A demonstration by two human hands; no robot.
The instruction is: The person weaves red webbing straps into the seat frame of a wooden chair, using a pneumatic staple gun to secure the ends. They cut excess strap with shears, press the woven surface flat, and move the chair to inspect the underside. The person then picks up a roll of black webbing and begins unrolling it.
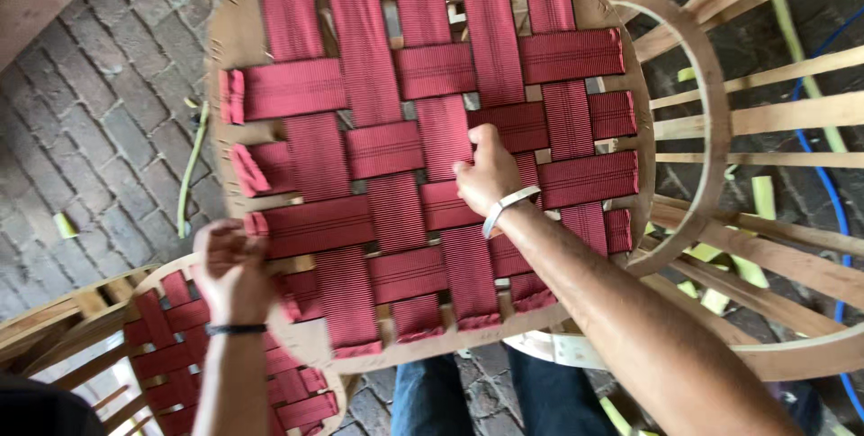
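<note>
Our right hand (486, 175) presses closed onto the red webbing (432, 157) at frame centre; our left hand (232, 260) pinches a strap end at the seat frame (236, 40) edge — weave nearly complete, fastening perhaps unfinished.

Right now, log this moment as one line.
left hand: grips red strap end at seat frame edge | right hand: presses woven red straps mid-seat

grey-brown brick paved floor (99, 121), thin green strip (191, 170) lying on it, blue hose (832, 202) at right, yellow-green offcuts (65, 224) scattered
</note>
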